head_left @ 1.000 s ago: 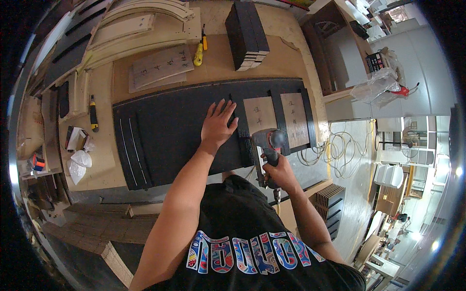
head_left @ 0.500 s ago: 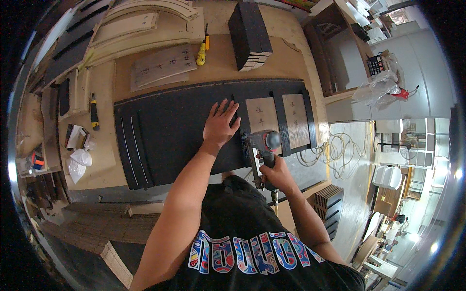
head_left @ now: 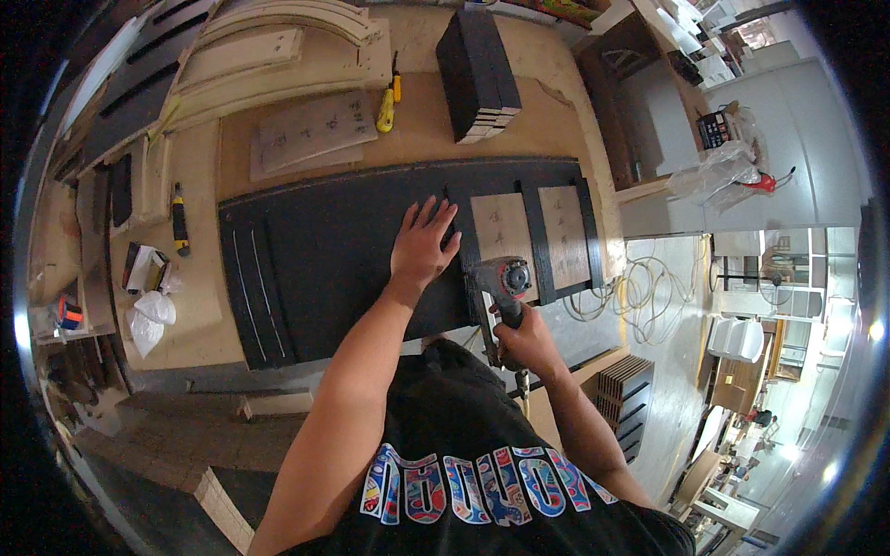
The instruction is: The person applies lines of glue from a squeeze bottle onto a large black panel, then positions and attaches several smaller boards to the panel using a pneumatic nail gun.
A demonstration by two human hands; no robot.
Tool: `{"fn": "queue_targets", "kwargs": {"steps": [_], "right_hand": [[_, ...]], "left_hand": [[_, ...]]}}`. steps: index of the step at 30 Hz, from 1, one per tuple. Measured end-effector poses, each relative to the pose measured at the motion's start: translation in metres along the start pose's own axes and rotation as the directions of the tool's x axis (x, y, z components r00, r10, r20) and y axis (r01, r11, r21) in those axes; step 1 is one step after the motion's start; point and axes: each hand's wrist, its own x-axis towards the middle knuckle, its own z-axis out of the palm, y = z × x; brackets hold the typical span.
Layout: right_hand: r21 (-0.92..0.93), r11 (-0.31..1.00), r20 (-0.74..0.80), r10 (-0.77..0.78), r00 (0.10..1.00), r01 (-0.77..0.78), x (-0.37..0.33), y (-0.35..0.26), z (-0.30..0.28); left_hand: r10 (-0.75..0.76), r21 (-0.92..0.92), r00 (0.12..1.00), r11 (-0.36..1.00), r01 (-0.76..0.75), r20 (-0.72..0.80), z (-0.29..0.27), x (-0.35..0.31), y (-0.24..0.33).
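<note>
Gripping a nail gun (head_left: 513, 277), right hand (head_left: 527, 338) closed round it, at the near end of a black strip (head_left: 468, 248) — cannot tell whether touching. Resting the left hand (head_left: 424, 248), spread wide, on a black panel (head_left: 329, 246) lying on the tabletop (head_left: 199, 320). Then past two brown boards (head_left: 502, 227) between black strips — on to a yellow-handled screwdriver (head_left: 386, 112) and a stack of black boards (head_left: 473, 74) beyond the panel.

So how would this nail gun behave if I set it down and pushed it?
The nail gun would probably be head-heavy, as its round head looks bulkier than the grip in the right hand. It might rock on that curved end, and the hose at its near end may tug.
</note>
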Motion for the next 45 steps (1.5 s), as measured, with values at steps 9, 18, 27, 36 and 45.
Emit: {"fn": "queue_targets", "kwargs": {"steps": [9,18,27,36,45], "right_hand": [[0.127,0.987,-0.051,-0.089,0.995,0.094,0.04,0.005,-0.011],[0.105,0.99,-0.027,-0.095,0.995,0.098,0.063,-0.004,-0.024],[0.115,0.99,-0.022,-0.085,0.996,0.087,0.065,-0.005,-0.024],[0.111,0.991,-0.033,-0.065,0.997,0.069,0.062,-0.01,-0.022],[0.075,0.991,0.001,-0.111,0.994,0.111,0.06,-0.018,-0.016]], "left_hand": [[0.027,-0.008,0.997,1.0,-0.028,-0.068,-0.001,0.0,0.001],[-0.001,-0.094,1.0,0.996,0.0,-0.017,-0.005,-0.002,0.005],[-0.019,-0.103,0.999,0.994,0.022,0.036,-0.01,-0.003,0.006],[0.013,-0.065,1.0,0.998,-0.013,0.008,-0.001,-0.002,0.0],[0.004,-0.076,0.998,0.997,0.0,0.055,-0.013,-0.003,0.005]]}}
